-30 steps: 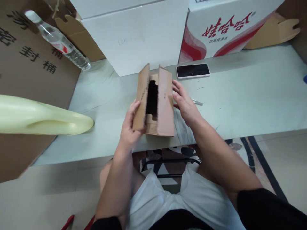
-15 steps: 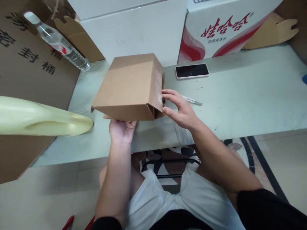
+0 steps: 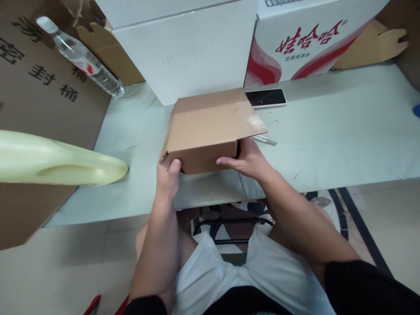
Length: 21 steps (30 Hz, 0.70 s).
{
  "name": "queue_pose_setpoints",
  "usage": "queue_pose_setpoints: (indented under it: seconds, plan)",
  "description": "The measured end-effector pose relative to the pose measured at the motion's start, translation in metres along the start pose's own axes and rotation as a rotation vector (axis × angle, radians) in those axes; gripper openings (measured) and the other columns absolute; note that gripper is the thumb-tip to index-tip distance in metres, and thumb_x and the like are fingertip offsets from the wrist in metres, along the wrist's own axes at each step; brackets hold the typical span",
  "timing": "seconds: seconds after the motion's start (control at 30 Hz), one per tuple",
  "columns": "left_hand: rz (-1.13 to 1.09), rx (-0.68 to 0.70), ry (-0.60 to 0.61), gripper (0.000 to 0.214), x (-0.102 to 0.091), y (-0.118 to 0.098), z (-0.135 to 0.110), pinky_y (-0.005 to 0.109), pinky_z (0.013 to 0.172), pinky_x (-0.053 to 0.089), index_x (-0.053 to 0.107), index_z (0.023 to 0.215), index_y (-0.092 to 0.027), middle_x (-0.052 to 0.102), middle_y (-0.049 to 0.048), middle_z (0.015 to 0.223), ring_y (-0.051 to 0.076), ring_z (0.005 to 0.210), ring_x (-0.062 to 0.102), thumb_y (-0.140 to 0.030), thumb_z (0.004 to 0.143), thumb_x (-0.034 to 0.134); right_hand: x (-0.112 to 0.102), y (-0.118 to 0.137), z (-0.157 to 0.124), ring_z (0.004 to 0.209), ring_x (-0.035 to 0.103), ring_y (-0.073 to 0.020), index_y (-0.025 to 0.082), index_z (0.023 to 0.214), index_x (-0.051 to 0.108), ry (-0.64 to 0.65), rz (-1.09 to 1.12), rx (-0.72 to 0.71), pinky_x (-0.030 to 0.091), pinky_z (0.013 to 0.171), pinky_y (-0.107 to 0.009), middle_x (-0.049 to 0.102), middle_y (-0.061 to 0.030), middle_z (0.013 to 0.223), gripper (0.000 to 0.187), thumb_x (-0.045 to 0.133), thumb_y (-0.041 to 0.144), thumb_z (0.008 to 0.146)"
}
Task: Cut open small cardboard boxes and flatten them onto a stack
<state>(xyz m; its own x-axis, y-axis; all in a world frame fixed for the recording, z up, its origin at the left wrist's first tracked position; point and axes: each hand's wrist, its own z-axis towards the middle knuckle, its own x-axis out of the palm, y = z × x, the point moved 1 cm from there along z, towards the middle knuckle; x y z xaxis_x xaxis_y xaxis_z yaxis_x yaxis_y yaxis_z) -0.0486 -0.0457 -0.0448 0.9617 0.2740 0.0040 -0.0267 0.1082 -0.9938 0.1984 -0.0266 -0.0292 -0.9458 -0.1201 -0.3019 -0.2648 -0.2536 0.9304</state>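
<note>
So over the green table (image 3: 334, 135) there's a cardboard box (image 3: 210, 118), left hand (image 3: 168, 177) pinching its near left corner, right hand (image 3: 251, 159) gripping the opposite end, probably to steady it. Phone (image 3: 271, 98) pokes out behind, knife (image 3: 266, 140) alongside.

A pale green cloth (image 3: 341, 135) is spreading across the middle of the frame. At the left edge a large brown carton (image 3: 19, 113) is showing black printed characters, and a pale yellow, smooth-sided object (image 3: 59, 157) is jutting in. In the upper left a clear bottle (image 3: 74, 54) with a white cap is slanting beside cut cardboard (image 3: 114, 57). A plain white carton (image 3: 197, 52) is filling the top centre; just right of it a white carton with red lettering (image 3: 295, 48) is standing. Before that one a dark-screened phone (image 3: 269, 98) is lying flat. Something blue (image 3: 416, 110) is peeping in at the right edge.
</note>
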Motion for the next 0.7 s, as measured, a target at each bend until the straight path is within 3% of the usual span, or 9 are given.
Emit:
queue_pose_setpoints:
  seconds: [0.07, 0.17, 0.23, 0.33, 0.43, 0.57, 0.63, 0.7]
  plan:
    - [0.161, 0.071, 0.096, 0.03, -0.008, -0.001, 0.0, 0.034, 0.096, 0.056, 0.074, 0.079, -0.021, 0.074, 0.006, 0.09, 0.03, 0.107, 0.068, -0.045, 0.065, 0.087, -0.004, -0.001, -0.001, 0.134, 0.057, -0.0454, 0.023, 0.13, 0.062, 0.055, -0.034, -0.039, 0.045, 0.116, -0.063, 0.067, -0.0203, 0.137, 0.087, 0.083, 0.076, 0.065]
    - [0.27, 0.004, 0.132, 0.033, -0.02, -0.003, 0.0, 0.031, 0.083, 0.057, 0.074, 0.077, -0.019, 0.069, 0.0047, 0.08, 0.027, 0.091, 0.069, -0.031, 0.053, 0.094, -0.011, -0.004, -0.003, 0.135, 0.057, -0.0442, 0.023, 0.131, 0.06, 0.129, -0.036, -0.09, 0.046, 0.115, -0.062, 0.065, -0.0194, 0.139, 0.08, 0.078, 0.075, 0.071]
    - [0.256, 0.001, 0.125, 0.041, -0.024, -0.006, 0.001, 0.031, 0.09, 0.057, 0.074, 0.083, -0.017, 0.069, 0.0054, 0.086, 0.027, 0.097, 0.069, -0.025, 0.049, 0.096, -0.017, -0.008, -0.003, 0.13, 0.061, -0.042, 0.024, 0.126, 0.061, 0.116, -0.037, -0.086, 0.051, 0.109, -0.059, 0.068, -0.0171, 0.134, 0.074, 0.076, 0.074, 0.074]
    - [0.154, 0.07, 0.079, 0.061, -0.023, -0.01, 0.003, 0.037, 0.106, 0.052, 0.07, 0.099, -0.019, 0.07, 0.0056, 0.101, 0.028, 0.111, 0.067, -0.025, 0.046, 0.098, -0.023, -0.015, -0.002, 0.113, 0.068, -0.0386, 0.026, 0.125, 0.058, -0.02, -0.054, -0.031, 0.057, 0.094, -0.054, 0.073, -0.0122, 0.117, 0.081, 0.081, 0.076, 0.066]
    - [0.111, 0.091, 0.052, 0.069, -0.017, -0.014, 0.003, 0.034, 0.093, 0.058, 0.065, 0.112, -0.022, 0.07, 0.0057, 0.109, 0.024, 0.102, 0.069, -0.03, 0.052, 0.097, -0.026, -0.018, -0.003, 0.093, 0.07, -0.0331, 0.029, 0.131, 0.054, -0.215, -0.129, 0.051, 0.057, 0.084, -0.049, 0.07, -0.0043, 0.09, 0.093, 0.088, 0.074, 0.058]
    - [0.102, 0.103, 0.034, 0.074, -0.014, -0.015, 0.001, 0.027, 0.08, 0.059, 0.065, 0.12, -0.025, 0.069, 0.0054, 0.114, 0.021, 0.1, 0.068, -0.029, 0.054, 0.096, -0.029, -0.014, -0.003, 0.08, 0.066, -0.0251, 0.029, 0.107, 0.058, -0.405, -0.102, 0.051, 0.057, 0.079, -0.043, 0.059, 0.0005, 0.076, 0.063, 0.075, 0.079, 0.072]
    - [0.035, 0.082, 0.021, 0.068, -0.017, -0.014, 0.001, 0.027, 0.077, 0.06, 0.069, 0.115, -0.024, 0.07, 0.0063, 0.113, 0.023, 0.099, 0.069, -0.034, 0.053, 0.095, -0.031, -0.013, 0.0, 0.081, 0.066, -0.0234, 0.028, 0.094, 0.057, -0.418, 0.041, 0.05, 0.057, 0.077, -0.042, 0.059, -0.0006, 0.078, 0.058, 0.06, 0.084, 0.081]
    - [-0.082, -0.006, 0.035, 0.054, -0.021, -0.013, 0.0, 0.03, 0.071, 0.061, 0.073, 0.109, -0.023, 0.071, 0.0073, 0.103, 0.024, 0.089, 0.07, -0.044, 0.062, 0.087, -0.032, -0.015, 0.005, 0.086, 0.067, -0.0242, 0.026, 0.088, 0.057, -0.405, 0.171, 0.098, 0.058, 0.079, -0.042, 0.061, -0.002, 0.081, 0.059, 0.05, 0.085, 0.086]
